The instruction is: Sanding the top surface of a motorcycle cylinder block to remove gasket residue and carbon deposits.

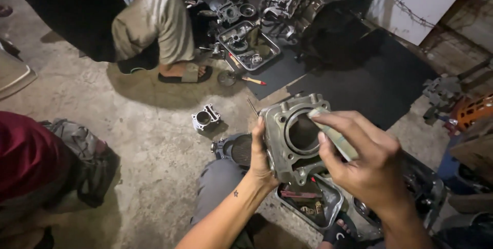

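Observation:
My left hand (261,159) grips the left side of a grey metal engine cylinder block (290,133) and holds it up over my knee, its round bore facing me. My right hand (365,161) pinches a small folded strip of greyish abrasive paper (336,135) and presses its end against the block's top face, at the right rim of the bore.
A metal tray (328,213) of small parts lies under my hands. A second small cylinder block (205,118) sits on the concrete floor. Another person crouches at the back, sandalled foot (186,73) by a parts tray (272,53), engine pieces on black mats (370,79). Red-clothed person at left.

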